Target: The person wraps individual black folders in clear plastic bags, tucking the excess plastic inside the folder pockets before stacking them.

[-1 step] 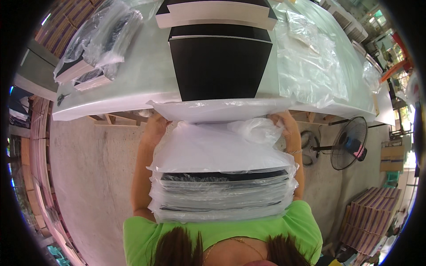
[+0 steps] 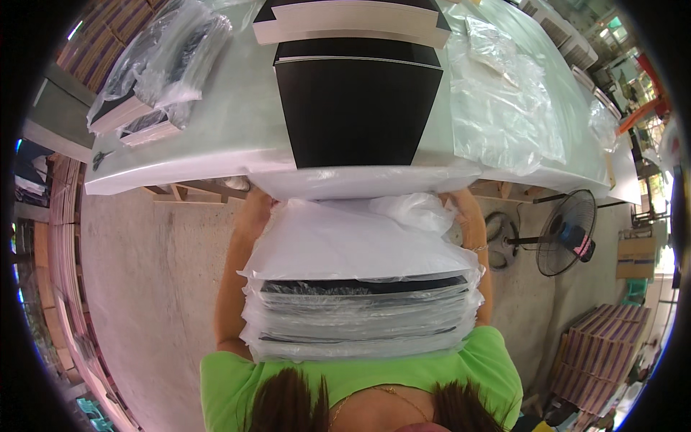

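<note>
Both hands are at the near edge of the table, on either end of a whitish translucent plastic bag [image 2: 360, 183] stretched between them. My left hand [image 2: 265, 203] grips its left end and my right hand [image 2: 455, 201] its right end; the plastic hides most fingers. Just beyond the bag, a black flat panel [image 2: 358, 111] with a pale edge lies on the table [image 2: 237, 137]. Between my forearms, against my body, is a stack of plastic-wrapped flat black items [image 2: 363, 313], with a white plastic-covered one [image 2: 345, 234] on top.
More black panels with white edges [image 2: 356, 27] are stacked farther back. Plastic-wrapped items [image 2: 155, 83] and scissors [image 2: 101, 160] lie at the left, loose clear plastic bags [image 2: 504, 108] at the right. A standing fan [image 2: 566, 232] and striped cardboard bundles [image 2: 601, 356] stand on the right.
The stretched plastic bag has come slightly down toward me and its right end has shifted right. Both hands have moved a little with it; the stack has stayed put.
</note>
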The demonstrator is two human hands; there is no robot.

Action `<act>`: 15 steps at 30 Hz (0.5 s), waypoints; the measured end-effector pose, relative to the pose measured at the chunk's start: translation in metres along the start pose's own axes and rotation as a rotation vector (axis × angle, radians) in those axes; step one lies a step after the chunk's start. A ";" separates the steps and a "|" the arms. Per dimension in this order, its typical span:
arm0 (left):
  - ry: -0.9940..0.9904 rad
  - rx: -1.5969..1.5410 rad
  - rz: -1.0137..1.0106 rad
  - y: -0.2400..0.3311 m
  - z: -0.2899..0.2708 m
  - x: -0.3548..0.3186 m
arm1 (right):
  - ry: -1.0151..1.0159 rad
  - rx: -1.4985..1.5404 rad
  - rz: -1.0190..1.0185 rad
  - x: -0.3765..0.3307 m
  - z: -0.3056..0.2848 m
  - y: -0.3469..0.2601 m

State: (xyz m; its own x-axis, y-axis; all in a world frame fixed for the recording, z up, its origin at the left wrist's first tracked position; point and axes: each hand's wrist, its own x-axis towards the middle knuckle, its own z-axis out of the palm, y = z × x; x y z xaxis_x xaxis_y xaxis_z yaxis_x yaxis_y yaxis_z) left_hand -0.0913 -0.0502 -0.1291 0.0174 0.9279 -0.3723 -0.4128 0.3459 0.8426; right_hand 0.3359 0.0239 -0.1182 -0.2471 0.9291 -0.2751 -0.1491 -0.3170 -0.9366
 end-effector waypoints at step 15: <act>0.180 0.830 0.217 -0.054 -0.054 0.048 | 0.769 -0.602 -0.321 -0.010 -0.101 -0.021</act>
State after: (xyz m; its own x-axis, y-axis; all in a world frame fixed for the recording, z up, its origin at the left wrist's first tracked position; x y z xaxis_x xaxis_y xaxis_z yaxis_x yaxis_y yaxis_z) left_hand -0.1171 -0.0316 -0.2133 -0.1575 0.9732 -0.1679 0.4067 0.2188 0.8870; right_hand 0.4378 0.0409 -0.1177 0.4320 0.8908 0.1410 0.4569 -0.0814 -0.8858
